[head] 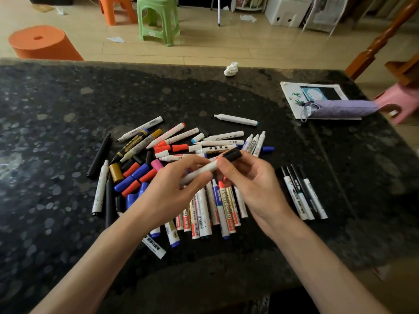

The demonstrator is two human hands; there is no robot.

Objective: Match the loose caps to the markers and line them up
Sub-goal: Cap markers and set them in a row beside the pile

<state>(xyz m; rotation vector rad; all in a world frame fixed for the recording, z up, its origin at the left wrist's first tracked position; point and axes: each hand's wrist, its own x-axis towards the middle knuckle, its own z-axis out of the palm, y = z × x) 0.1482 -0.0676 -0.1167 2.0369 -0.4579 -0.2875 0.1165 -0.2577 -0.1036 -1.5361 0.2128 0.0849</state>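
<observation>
Above the pile, my left hand (181,184) grips a white marker (200,171) by its barrel. My right hand (244,175) pinches a black cap (233,154) at that marker's far end. Several loose markers and red, blue, black, gold and pink caps (136,175) lie scattered on the dark stone table (56,109). A bunch of white markers (204,209) lies side by side under my hands. Three black-capped markers (303,193) lie lined up to the right. One uncapped white marker (235,120) lies apart at the back.
A purple folded umbrella (340,108) rests on a white booklet (317,91) at the back right. A crumpled tissue (230,69) sits near the far edge. Orange and green stools (158,19) stand on the floor beyond; a pink stool (399,100) is at the right.
</observation>
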